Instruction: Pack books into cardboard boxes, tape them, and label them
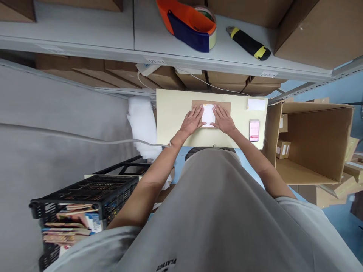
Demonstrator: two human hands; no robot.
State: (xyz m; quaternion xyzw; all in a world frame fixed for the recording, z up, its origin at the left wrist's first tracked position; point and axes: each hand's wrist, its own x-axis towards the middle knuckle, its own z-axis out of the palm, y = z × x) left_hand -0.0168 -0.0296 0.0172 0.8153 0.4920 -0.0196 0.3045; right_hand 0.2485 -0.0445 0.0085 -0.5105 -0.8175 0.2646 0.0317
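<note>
A flat brown cardboard piece (pixel 197 102) lies on the pale yellow tabletop (pixel 172 113). On its middle sits a white label or paper (pixel 208 115) with a small orange mark at its top edge. My left hand (pixel 193 120) rests flat on the left side of the paper and cardboard, fingers spread. From the right, my right hand (pixel 223 119) lies flat on the other side, its fingers also apart. Both hands touch the paper's edges and grip nothing.
A phone (pixel 254 130) and a white slip (pixel 256 104) lie at the table's right. A large open carton (pixel 312 143) stands beyond. The shelf above holds a tape dispenser (pixel 188 24) and a cutter (pixel 248 43). White wrap (pixel 143 124) and a black crate (pixel 85 196) are at left.
</note>
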